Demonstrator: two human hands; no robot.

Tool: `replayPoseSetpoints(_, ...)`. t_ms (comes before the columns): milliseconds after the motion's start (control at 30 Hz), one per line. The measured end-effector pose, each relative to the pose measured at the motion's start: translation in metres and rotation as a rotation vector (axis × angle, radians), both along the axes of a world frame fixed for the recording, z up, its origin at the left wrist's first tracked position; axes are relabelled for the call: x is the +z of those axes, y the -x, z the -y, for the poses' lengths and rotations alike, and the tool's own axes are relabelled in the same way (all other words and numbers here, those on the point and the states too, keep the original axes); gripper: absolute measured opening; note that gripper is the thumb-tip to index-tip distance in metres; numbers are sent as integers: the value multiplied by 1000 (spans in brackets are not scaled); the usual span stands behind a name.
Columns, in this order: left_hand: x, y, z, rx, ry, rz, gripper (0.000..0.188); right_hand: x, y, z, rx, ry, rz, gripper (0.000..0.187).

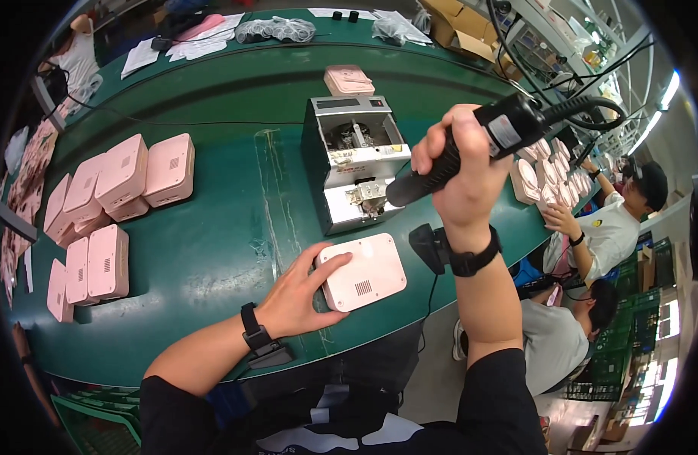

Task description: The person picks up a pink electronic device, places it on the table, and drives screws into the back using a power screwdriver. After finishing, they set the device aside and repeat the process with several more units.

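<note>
My right hand [464,167] is wrapped round a black corded electric screwdriver [517,120], raised above the bench. Its dark nose points down and left toward the front outlet of a grey and black screw feeder [354,173]; whether the bit touches there, I cannot tell. Flat on the bench in front of the feeder lies a pale pink plastic housing [379,262], with corner holes and a small slotted vent on its upper face. My left hand [294,294] grips its left side, thumb at the near edge and fingers across the top.
Several similar pink housings [121,167] are stacked at the left of the green bench [205,235]. Another pink housing [349,80] sits behind the feeder. More pink parts [550,178] stand at the right, beside co-workers [614,227]. Papers [205,38] and a cardboard box [462,26] lie at the back.
</note>
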State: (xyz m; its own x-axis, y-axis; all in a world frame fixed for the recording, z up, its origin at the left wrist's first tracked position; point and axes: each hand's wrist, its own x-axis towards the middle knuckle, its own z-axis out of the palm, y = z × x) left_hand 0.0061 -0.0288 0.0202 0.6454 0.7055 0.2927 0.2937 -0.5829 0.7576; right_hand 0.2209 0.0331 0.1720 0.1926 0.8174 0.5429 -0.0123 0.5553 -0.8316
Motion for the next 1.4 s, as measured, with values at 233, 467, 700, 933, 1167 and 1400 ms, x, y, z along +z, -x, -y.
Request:
replayPoseSetpoints(233, -3, 3, -4, -7, 27, 34, 82, -7, -4, 8, 9, 115, -12, 24)
replayPoseSetpoints(467, -3, 1, -5, 2, 5, 31, 78, -17, -23, 39, 8, 78, -44, 23)
replayPoseSetpoints(700, -3, -1, -4, 2, 12, 25, 79, -44, -28, 35, 18, 92, -17, 24)
replayPoseSetpoints(933, -3, -1, -6, 1, 13, 17, 81, -48, -31, 32, 32, 120, -90, 23)
replayPoseSetpoints(1167, -3, 2, -8, -5, 15, 11, 81, -45, -28, 32, 10, 90, -61, 23)
replayPoseSetpoints(1400, -4, 2, -4, -5, 7, 16, 82, -12, -11, 17, 36, -34, -145, 20)
